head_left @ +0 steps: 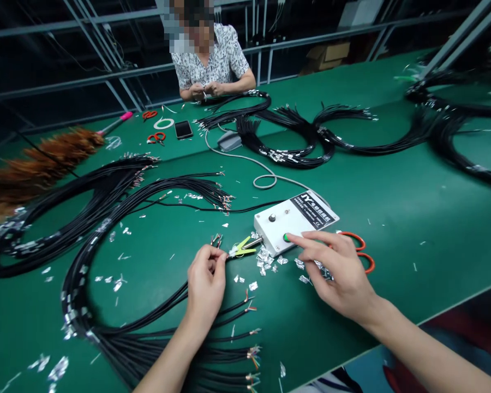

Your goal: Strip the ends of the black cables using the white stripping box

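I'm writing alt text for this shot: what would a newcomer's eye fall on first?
Probably the white JY-labelled box near the middle of the green table, with a finger of the right hand at its green button. Left of it, the left hand pinches a cable by a yellow-green clip. Next, looping black bundles across the table and an orange-brown feather duster, far left.

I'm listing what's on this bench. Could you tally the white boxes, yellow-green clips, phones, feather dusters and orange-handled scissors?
White box: 1
Yellow-green clip: 1
Phone: 1
Feather duster: 1
Orange-handled scissors: 3
Total: 7
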The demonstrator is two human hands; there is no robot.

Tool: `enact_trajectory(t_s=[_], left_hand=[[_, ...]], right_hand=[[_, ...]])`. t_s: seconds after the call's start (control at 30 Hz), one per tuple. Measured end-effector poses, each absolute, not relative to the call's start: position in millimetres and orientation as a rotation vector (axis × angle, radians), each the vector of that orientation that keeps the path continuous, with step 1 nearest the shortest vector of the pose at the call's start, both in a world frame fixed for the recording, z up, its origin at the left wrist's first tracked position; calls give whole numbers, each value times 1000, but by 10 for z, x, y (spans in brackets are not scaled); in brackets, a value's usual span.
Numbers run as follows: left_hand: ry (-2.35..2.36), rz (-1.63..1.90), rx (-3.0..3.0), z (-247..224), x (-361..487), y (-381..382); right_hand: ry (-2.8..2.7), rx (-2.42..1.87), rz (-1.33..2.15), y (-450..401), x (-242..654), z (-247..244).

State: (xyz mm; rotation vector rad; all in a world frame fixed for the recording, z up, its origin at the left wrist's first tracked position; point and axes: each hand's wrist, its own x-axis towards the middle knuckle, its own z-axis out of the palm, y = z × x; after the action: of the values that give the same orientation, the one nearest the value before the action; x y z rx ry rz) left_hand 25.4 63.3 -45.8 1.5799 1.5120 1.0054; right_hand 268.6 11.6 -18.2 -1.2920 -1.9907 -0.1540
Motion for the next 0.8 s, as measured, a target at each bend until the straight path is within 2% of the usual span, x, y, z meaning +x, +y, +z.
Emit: enact_trajectory(t_s=[0.27,0.43,0.6,0.8], left_hand=[[1559,1000,1580,-442,171,557],[1495,969,1416,-359,127,393],[1393,897,1380,-290,111,129],[1188,561,1645,-253,-45,-201]], right_hand=[[-1986,-1308,-308,144,2662,-322],[-1931,-1269,-211,124,2645,-300],[-1937,-1129,102,7,2401,-238],[-1936,-1166,850,-89,2059,-301]])
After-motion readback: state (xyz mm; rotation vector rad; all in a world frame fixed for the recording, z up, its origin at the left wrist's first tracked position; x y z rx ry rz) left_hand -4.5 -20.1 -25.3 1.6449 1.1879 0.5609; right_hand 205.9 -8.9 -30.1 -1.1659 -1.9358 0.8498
